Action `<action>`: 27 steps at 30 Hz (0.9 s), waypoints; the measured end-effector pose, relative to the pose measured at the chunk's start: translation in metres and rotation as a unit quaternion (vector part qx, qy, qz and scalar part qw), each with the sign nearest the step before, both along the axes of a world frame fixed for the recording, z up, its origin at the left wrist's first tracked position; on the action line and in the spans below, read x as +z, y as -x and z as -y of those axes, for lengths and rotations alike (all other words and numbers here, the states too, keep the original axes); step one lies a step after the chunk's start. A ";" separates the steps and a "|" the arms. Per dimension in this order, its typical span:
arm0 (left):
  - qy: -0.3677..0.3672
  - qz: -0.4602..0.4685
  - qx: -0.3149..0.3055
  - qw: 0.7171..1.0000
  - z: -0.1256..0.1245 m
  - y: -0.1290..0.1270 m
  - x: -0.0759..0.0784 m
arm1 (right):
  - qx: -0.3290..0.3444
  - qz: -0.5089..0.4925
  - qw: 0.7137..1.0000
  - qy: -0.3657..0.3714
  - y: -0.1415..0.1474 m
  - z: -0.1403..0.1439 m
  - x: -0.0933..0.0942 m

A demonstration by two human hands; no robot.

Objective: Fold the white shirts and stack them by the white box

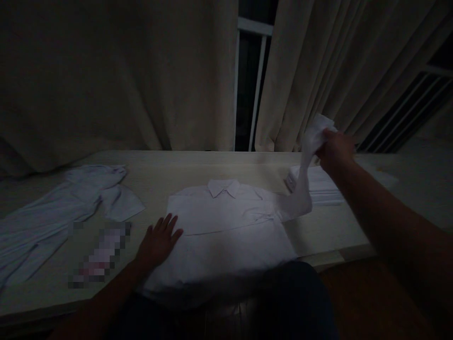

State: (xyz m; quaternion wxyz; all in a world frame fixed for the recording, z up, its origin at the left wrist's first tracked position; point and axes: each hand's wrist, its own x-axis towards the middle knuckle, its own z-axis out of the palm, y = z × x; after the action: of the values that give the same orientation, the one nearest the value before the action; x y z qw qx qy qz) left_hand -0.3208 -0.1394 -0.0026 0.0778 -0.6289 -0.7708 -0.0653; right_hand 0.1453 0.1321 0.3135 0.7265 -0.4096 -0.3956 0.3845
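- At the far left of the pale tabletop (159, 172), I can see a loose white garment (85, 193) lying rumpled, partly cut off by the edge of view.
- Just beside it is a pixelated item (106, 245), pale with a pinkish patch; what it is, I cannot tell.
- The left hand (157, 243) rests palm down on the left side of the shirt, its fingers a little apart and gripping nothing.
- In the middle, right in front of the person, the white shirt (226, 250) lies spread out, its collar (223, 188) toward the curtains and its lower part in shadow near the person's legs.
- Behind it, a narrow strip of dark window (247, 89) shows between the drawn curtains (184, 71).
- The sleeve (305, 189) rises from the shirt's right side, lifted off the surface.
- The right hand (338, 148) holds that sleeve near its end, fingers closed around the cloth.
- Below that hand sits a neat white folded stack (323, 186), partly behind the forearm.
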 end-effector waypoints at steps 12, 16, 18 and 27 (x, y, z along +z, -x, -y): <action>-0.050 0.074 0.041 0.995 0.009 -0.004 0.005 | 0.180 0.437 0.875 -0.103 0.329 0.141 -0.105; -0.045 0.079 0.010 0.996 0.014 0.001 0.006 | 0.319 0.579 0.746 -0.081 0.363 0.206 -0.197; -0.040 0.084 -0.005 0.996 0.016 0.002 0.007 | 0.331 0.607 0.712 -0.125 0.348 0.227 -0.226; -0.099 0.244 0.124 0.957 -0.006 0.018 0.022 | 0.100 0.634 0.759 -0.107 0.095 0.182 -0.264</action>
State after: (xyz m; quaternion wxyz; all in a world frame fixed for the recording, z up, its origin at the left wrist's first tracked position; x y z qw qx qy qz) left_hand -0.3386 -0.1331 0.0195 -0.0434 -0.4822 -0.8283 -0.2820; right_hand 0.0503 -0.0496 0.0500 0.3057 -0.4378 -0.8432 0.0623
